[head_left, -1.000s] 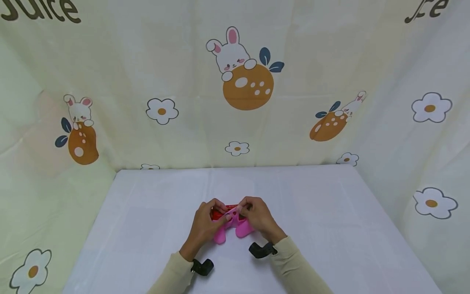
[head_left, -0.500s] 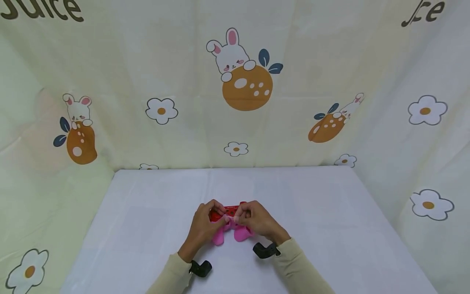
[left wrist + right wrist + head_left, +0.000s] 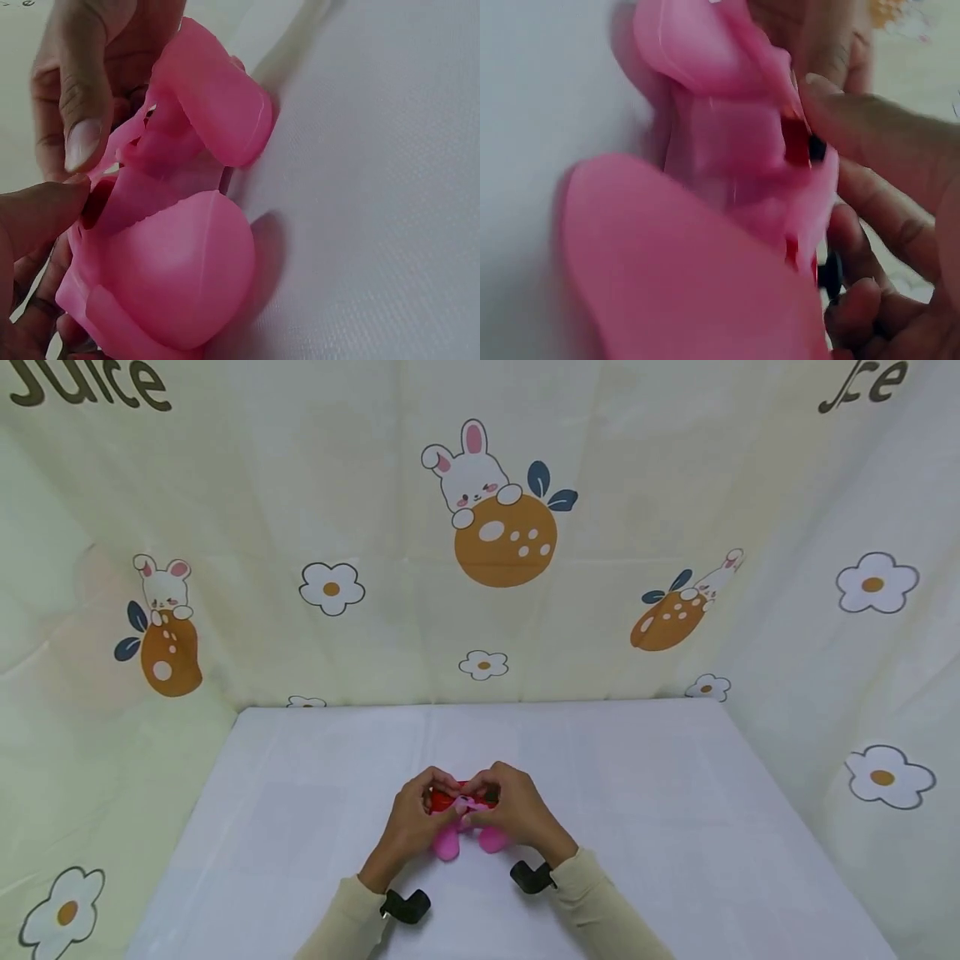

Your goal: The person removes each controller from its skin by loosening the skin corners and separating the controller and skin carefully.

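Observation:
Low over the middle of the table, both hands hold a red game controller (image 3: 441, 800) with a pink silicone cover (image 3: 172, 262) partly over it. The cover's two rounded grip lobes point toward the person. My left hand (image 3: 411, 817) grips the left end, thumb on the cover's near edge. Around the right end, my right hand (image 3: 525, 810) curls its fingers, its thumb pressing the cover close to the left thumb. In the right wrist view, red shows through gaps in the pink, and a black thumbstick (image 3: 831, 276) sticks out. Fingers hide much of the controller's face.
A white-covered table (image 3: 637, 810) surrounds the hands. Behind it and at both sides hangs a cream curtain (image 3: 375, 635) printed with rabbits, oranges and flowers. Black wrist-worn devices (image 3: 406, 907) sit at both sleeves.
My right hand first pinched the cover's edge and moved it toward the near middle, baring the red face. Now it wraps the right end, thumb on the cover. The left hand has barely moved.

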